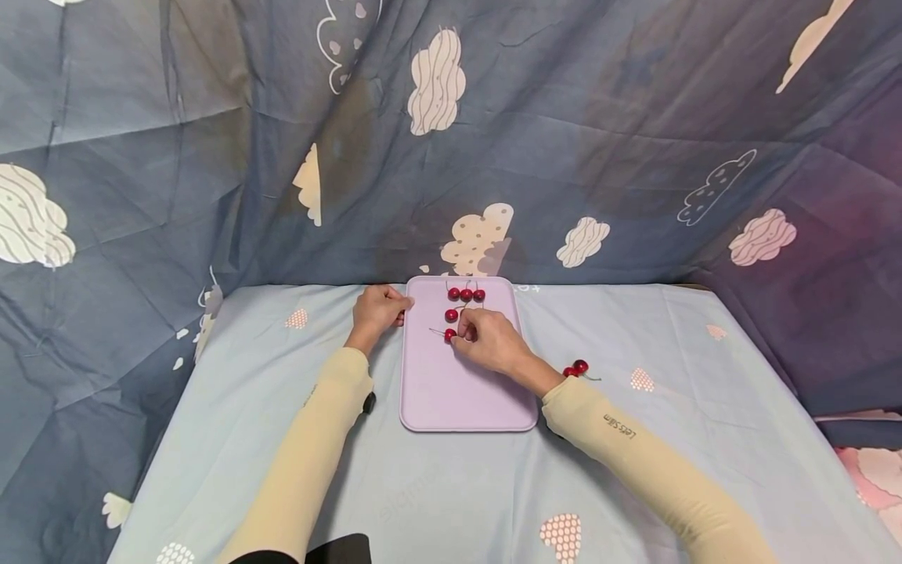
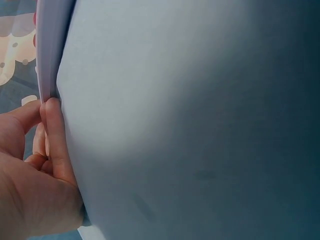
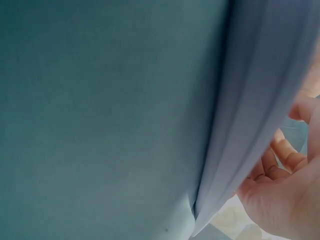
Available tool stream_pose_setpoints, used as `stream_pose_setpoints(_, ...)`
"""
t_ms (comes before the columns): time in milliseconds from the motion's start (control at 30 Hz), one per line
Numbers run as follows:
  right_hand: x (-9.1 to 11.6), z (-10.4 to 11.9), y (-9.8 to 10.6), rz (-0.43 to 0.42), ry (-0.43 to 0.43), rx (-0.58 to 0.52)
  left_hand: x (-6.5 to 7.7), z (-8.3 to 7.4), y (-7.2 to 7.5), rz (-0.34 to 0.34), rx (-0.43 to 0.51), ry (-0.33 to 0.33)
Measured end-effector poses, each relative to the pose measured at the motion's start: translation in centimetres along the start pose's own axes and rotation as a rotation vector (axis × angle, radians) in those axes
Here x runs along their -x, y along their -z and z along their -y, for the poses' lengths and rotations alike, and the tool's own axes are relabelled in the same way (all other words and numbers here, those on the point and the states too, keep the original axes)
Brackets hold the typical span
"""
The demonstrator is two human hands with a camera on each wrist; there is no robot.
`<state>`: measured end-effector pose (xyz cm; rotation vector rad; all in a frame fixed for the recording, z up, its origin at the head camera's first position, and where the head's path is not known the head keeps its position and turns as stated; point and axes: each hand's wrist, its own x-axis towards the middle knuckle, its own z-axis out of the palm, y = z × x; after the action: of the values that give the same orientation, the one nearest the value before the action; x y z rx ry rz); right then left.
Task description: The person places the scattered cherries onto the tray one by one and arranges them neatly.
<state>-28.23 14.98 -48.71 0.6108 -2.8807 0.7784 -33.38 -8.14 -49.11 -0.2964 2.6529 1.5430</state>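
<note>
A lilac tray (image 1: 468,399) lies on the cloth-covered table, its left rim gripped between the thumb and fingers of my left hand (image 1: 377,312). The left wrist view shows that left hand (image 2: 35,165) pinching the tray's edge (image 2: 47,60). Over the tray, my right hand (image 1: 493,341) pinches a red cherry (image 1: 449,335), its stem pointing left. Just above it sits another cherry (image 1: 451,316). Three cherries (image 1: 467,295) stand in a row near the tray's far end. In the right wrist view, the tray wall (image 3: 255,100) partly hides the right hand (image 3: 285,195).
Right of the tray, loose cherries (image 1: 580,366) lie on the pale blue cloth (image 1: 669,439), partly behind the right forearm. A dark curtain with cloud prints (image 1: 564,117) hangs behind the table's far edge. A black object (image 1: 341,548) shows at the near edge.
</note>
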Motion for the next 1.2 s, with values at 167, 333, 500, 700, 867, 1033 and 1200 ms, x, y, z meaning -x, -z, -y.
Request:
stream_pose_setpoints(167, -0.02, 0.16, 0.07, 0.003, 0.031, 0.014, -0.07, -0.01, -0.06, 0.0, -0.004, 0.001)
stream_pose_setpoints(333, -0.24, 0.3, 0.04, 0.026, 0.14, 0.013, -0.11, 0.06, -0.17, -0.009, -0.009, 0.002)
stream_pose_setpoints(500, -0.35, 0.44, -0.05, 0.028, 0.138, 0.027, -0.08, 0.1, -0.25, -0.012, -0.011, -0.009)
stream_pose_setpoints(700, -0.2, 0.57, -0.12, 0.005, 0.056, 0.077, -0.02, 0.0, -0.18, -0.013, -0.02, -0.006)
stream_pose_setpoints(867, -0.11, 0.69, -0.18, -0.014, 0.024, 0.086, -0.01, -0.03, -0.12, -0.015, -0.026, -0.005)
stream_pose_setpoints(1033, -0.11, 0.75, -0.18, -0.008, -0.002, 0.093, -0.04, 0.13, -0.16, -0.014, -0.02, -0.014)
stream_pose_setpoints(1200, -0.12, 0.73, -0.1, -0.001, -0.005, 0.09, -0.16, 0.2, -0.14, -0.008, -0.011, -0.015)
